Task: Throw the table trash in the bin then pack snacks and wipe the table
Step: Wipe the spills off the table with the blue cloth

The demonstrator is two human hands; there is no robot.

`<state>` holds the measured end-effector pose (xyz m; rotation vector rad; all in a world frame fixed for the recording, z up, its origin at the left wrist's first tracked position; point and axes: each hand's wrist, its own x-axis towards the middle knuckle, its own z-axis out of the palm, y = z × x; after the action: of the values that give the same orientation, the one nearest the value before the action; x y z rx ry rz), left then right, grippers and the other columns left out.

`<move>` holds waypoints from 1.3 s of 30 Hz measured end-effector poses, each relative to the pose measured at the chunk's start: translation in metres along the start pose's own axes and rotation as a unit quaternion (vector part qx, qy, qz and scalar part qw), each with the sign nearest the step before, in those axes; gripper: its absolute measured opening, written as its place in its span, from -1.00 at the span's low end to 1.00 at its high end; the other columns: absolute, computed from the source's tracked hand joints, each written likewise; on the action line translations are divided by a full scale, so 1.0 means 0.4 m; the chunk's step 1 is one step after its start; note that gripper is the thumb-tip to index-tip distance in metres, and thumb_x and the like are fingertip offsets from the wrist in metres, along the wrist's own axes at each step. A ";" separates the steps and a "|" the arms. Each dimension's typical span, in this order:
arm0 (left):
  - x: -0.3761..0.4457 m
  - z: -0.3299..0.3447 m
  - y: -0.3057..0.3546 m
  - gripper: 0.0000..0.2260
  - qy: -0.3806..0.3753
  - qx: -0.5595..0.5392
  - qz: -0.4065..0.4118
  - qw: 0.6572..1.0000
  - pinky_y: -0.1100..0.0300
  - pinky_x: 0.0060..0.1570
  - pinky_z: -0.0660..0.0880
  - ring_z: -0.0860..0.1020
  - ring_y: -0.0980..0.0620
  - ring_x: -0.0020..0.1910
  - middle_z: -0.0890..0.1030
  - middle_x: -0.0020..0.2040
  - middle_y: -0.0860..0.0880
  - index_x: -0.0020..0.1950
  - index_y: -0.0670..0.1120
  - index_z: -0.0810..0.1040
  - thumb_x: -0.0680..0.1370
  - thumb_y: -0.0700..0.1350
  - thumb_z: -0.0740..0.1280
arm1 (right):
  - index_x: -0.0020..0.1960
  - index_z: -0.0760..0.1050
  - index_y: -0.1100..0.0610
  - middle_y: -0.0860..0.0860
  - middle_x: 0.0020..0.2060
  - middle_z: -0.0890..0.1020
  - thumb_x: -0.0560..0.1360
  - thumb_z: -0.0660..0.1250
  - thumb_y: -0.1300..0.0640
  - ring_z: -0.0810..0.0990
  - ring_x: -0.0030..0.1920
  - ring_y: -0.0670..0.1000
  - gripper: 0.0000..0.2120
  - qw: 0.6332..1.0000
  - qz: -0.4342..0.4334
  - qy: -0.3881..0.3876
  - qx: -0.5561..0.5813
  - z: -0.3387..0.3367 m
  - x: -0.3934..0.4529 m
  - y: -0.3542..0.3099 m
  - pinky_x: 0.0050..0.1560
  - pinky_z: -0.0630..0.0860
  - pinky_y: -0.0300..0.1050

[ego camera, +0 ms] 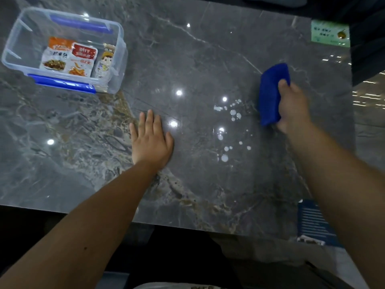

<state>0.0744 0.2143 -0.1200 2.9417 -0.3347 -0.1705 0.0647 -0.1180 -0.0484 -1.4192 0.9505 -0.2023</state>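
Observation:
A dark grey marble table (198,59) fills the view. My right hand (293,107) grips a folded blue cloth (270,94) and holds it against the table at the right. Left of the cloth, water droplets (231,130) are scattered over the surface. My left hand (151,140) lies flat on the table near the middle, fingers spread, holding nothing. At the far left stands a clear plastic box (116,65) with blue clips. Inside it lie three snack packets (70,58).
A green sticker (330,33) sits at the table's far right corner. A blue printed label (310,222) lies at the near right edge. The table's front edge runs just below my forearms, with dark floor beyond it.

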 end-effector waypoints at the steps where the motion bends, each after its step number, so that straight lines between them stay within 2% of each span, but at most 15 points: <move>1: 0.000 0.001 0.000 -0.45 -0.001 0.003 -0.001 1.000 -0.20 0.46 -0.08 0.03 -0.13 0.53 0.17 0.54 -0.15 0.50 -0.17 0.21 0.56 0.05 0.11 | 0.12 0.49 0.04 0.03 0.04 0.63 0.58 0.16 -0.02 0.60 0.04 0.02 -0.78 0.997 -0.046 0.020 -0.063 0.017 0.038 -0.011 0.07 0.55 -0.03; 3: -0.001 0.004 -0.002 -0.45 0.001 0.007 -0.001 1.000 -0.19 0.47 -0.07 0.03 -0.13 0.53 0.17 0.54 -0.15 0.50 -0.17 0.21 0.56 0.06 0.11 | 0.10 0.49 0.13 0.14 0.04 0.59 0.57 0.12 -0.01 0.53 0.01 0.05 -0.72 0.964 -0.145 0.047 -0.219 0.049 0.101 -0.022 0.07 0.42 -0.08; 5: 0.001 0.007 -0.004 -0.45 0.006 0.007 -0.001 1.000 -0.19 0.47 -0.07 0.03 -0.12 0.53 0.17 0.54 -0.15 0.50 -0.17 0.21 0.56 0.05 0.11 | 0.18 0.45 0.30 0.28 0.14 0.54 0.61 0.09 0.05 0.50 0.08 0.14 -0.64 0.907 -0.218 0.034 -0.360 0.092 0.148 -0.022 0.07 0.29 -0.08; 7: 0.002 0.010 -0.005 -0.45 0.010 0.007 -0.002 1.000 -0.19 0.47 -0.07 0.03 -0.12 0.54 0.17 0.54 -0.14 0.50 -0.16 0.21 0.56 0.06 0.11 | 0.30 0.39 0.32 0.30 0.28 0.47 0.59 0.07 0.03 0.44 0.26 0.23 -0.56 0.852 -0.263 -0.039 -0.450 0.138 0.184 -0.002 0.20 0.26 -0.07; 9: 0.003 0.013 -0.005 -0.46 0.012 0.008 -0.001 1.000 -0.19 0.47 -0.07 0.03 -0.12 0.54 0.17 0.54 -0.14 0.49 -0.16 0.21 0.56 0.06 0.11 | 0.42 0.31 0.24 0.29 0.41 0.33 0.56 0.06 -0.01 0.30 0.40 0.27 -0.49 0.780 -0.299 -0.102 -0.540 0.171 0.209 0.028 0.37 0.19 0.04; 11: 0.003 0.013 -0.005 -0.46 0.013 0.008 -0.002 1.000 -0.19 0.47 -0.06 0.04 -0.12 0.53 0.18 0.54 -0.14 0.49 -0.16 0.22 0.56 0.06 0.11 | 0.44 0.29 0.21 0.28 0.45 0.27 0.55 0.07 -0.03 0.24 0.44 0.27 -0.47 0.737 -0.322 -0.129 -0.580 0.190 0.213 0.042 0.42 0.16 0.13; 14: 0.004 0.012 -0.004 -0.46 0.011 0.009 -0.003 1.000 -0.19 0.47 -0.07 0.04 -0.12 0.53 0.18 0.54 -0.14 0.49 -0.16 0.21 0.56 0.06 0.11 | 0.46 0.28 0.17 0.23 0.46 0.26 0.56 0.08 -0.01 0.22 0.46 0.24 -0.49 0.705 -0.352 -0.175 -0.591 0.197 0.157 0.049 0.43 0.12 0.16; 19: 0.002 0.006 -0.004 -0.45 0.000 0.009 -0.004 1.000 -0.18 0.47 -0.09 0.00 -0.11 0.54 0.14 0.55 -0.13 0.50 -0.16 0.19 0.56 0.07 0.07 | 0.39 0.40 0.15 0.22 0.40 0.39 0.54 0.09 -0.03 0.37 0.37 0.25 -0.52 0.641 -0.408 -0.242 -0.603 0.140 0.018 0.128 0.35 0.24 0.19; 22: 0.002 0.002 -0.003 -0.44 -0.005 0.007 -0.003 1.000 -0.18 0.47 -0.11 -0.01 -0.11 0.54 0.12 0.56 -0.13 0.51 -0.16 0.17 0.57 0.08 0.05 | 0.36 0.44 0.14 0.19 0.38 0.42 0.53 0.09 -0.03 0.39 0.36 0.23 -0.53 0.635 -0.400 -0.269 -0.603 0.103 -0.068 0.164 0.35 0.28 0.20; 26: 0.001 0.000 -0.004 -0.44 -0.007 0.003 -0.004 1.000 -0.18 0.47 -0.12 -0.02 -0.10 0.54 0.12 0.56 -0.13 0.52 -0.16 0.16 0.57 0.07 0.06 | 0.38 0.41 0.09 0.11 0.42 0.38 0.55 0.09 -0.05 0.34 0.41 0.15 -0.54 0.614 -0.402 -0.303 -0.608 0.051 -0.174 0.224 0.40 0.23 0.14; 30: -0.001 0.002 -0.007 -0.43 -0.009 0.003 0.001 1.000 -0.17 0.47 -0.12 -0.02 -0.11 0.54 0.11 0.56 -0.13 0.52 -0.16 0.15 0.57 0.08 0.05 | 0.41 0.37 0.03 0.06 0.46 0.33 0.57 0.12 -0.05 0.27 0.45 0.10 -0.57 0.613 -0.400 -0.330 -0.597 -0.003 -0.258 0.278 0.43 0.18 0.11; 35: -0.001 0.003 -0.008 -0.43 -0.013 0.004 0.001 1.000 -0.18 0.47 -0.12 -0.03 -0.11 0.54 0.11 0.56 -0.13 0.53 -0.16 0.14 0.57 0.08 0.04 | 0.43 0.33 0.00 0.01 0.48 0.27 0.57 0.16 -0.03 0.19 0.49 0.04 -0.57 0.627 -0.395 -0.339 -0.579 -0.054 -0.345 0.338 0.46 0.08 0.04; 37: -0.002 0.001 -0.007 -0.44 -0.011 0.002 0.003 1.000 -0.18 0.47 -0.11 -0.02 -0.12 0.54 0.12 0.55 -0.14 0.52 -0.17 0.15 0.57 0.07 0.05 | 0.41 0.36 0.01 0.01 0.46 0.32 0.54 0.20 0.02 0.24 0.47 0.04 -0.56 0.640 -0.388 -0.330 -0.576 -0.064 -0.376 0.358 0.45 0.14 0.05; 39: 0.000 0.000 -0.006 -0.44 -0.010 0.001 0.003 1.000 -0.19 0.47 -0.10 0.00 -0.13 0.54 0.13 0.55 -0.15 0.52 -0.17 0.16 0.57 0.07 0.05 | 0.36 0.43 0.03 0.02 0.40 0.42 0.49 0.25 0.08 0.34 0.41 0.05 -0.57 0.669 -0.372 -0.311 -0.563 -0.068 -0.408 0.372 0.40 0.25 0.04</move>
<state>0.0750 0.2167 -0.1205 2.9433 -0.3475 -0.1979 -0.1172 -0.0036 -0.1061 -2.7363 -0.2981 0.3603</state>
